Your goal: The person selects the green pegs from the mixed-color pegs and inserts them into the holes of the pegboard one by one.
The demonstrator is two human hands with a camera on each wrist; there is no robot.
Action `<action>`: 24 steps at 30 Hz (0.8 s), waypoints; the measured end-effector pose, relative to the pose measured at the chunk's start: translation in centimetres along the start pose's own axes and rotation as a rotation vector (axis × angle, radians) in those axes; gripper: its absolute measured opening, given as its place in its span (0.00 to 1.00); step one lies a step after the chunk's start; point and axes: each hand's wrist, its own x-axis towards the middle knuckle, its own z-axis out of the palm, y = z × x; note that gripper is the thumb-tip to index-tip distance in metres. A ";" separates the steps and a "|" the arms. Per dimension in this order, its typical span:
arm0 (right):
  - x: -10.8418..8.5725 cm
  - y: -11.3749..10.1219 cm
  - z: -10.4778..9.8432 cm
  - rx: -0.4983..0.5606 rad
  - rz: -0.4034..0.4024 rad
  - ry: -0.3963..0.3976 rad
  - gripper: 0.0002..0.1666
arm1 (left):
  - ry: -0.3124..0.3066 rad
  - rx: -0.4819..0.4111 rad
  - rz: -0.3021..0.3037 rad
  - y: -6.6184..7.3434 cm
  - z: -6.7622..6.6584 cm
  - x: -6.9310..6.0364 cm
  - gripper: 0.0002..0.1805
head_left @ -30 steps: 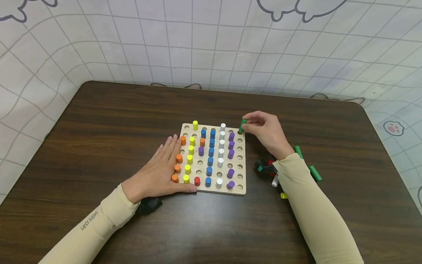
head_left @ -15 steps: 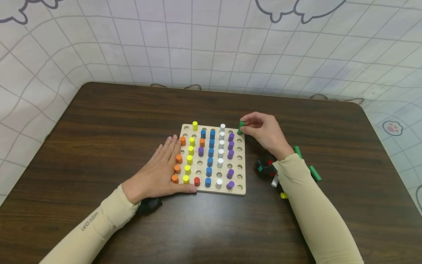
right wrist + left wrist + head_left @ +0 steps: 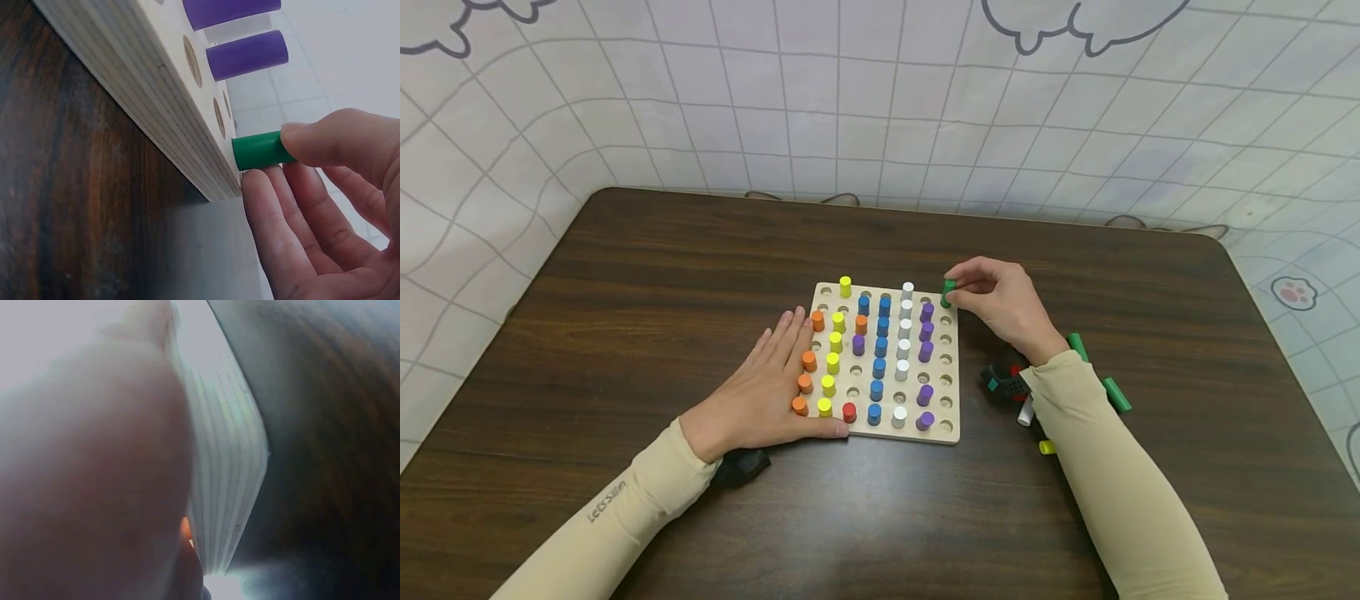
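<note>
A pale wooden pegboard [image 3: 865, 427] lies on the table, with rows of coloured pegs standing in its holes. My right hand [image 3: 1003, 304] is at the board's far right corner and pinches a green peg [image 3: 257, 150] between thumb and fingers. The peg stands upright with its lower end in the corner hole. My left hand [image 3: 763, 392] rests flat along the board's left side, fingers straight, thumb against the near edge. In the left wrist view the hand covers most of the board's layered edge [image 3: 225, 456]. Beside the green peg stands a purple peg [image 3: 247, 55].
Loose green pegs [image 3: 1117, 394], a white peg [image 3: 1026, 412] and a yellow peg [image 3: 1047, 447] lie right of the board, partly under the right forearm. Red pieces show by the black wrist strap [image 3: 1000, 381]. A grid-patterned cloth [image 3: 880, 100] hangs behind the dark table [image 3: 700, 242].
The green peg has gone from tilted above the corner hole to upright and lower in it. My right hand has shifted slightly left and down with it. The left hand stays put.
</note>
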 end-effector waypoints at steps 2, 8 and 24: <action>0.0 0.0 -0.1 0.000 -0.004 -0.001 0.15 | 0.003 -0.001 0.000 0.0 0.0 0.0 0.76; -0.1 0.0 -0.4 0.029 -0.008 -0.017 0.16 | 0.002 0.001 0.007 0.0 0.0 -0.1 0.76; -1.3 -1.7 -2.6 0.113 -0.073 0.045 0.16 | 0.009 -0.016 0.007 0.1 0.0 0.0 0.76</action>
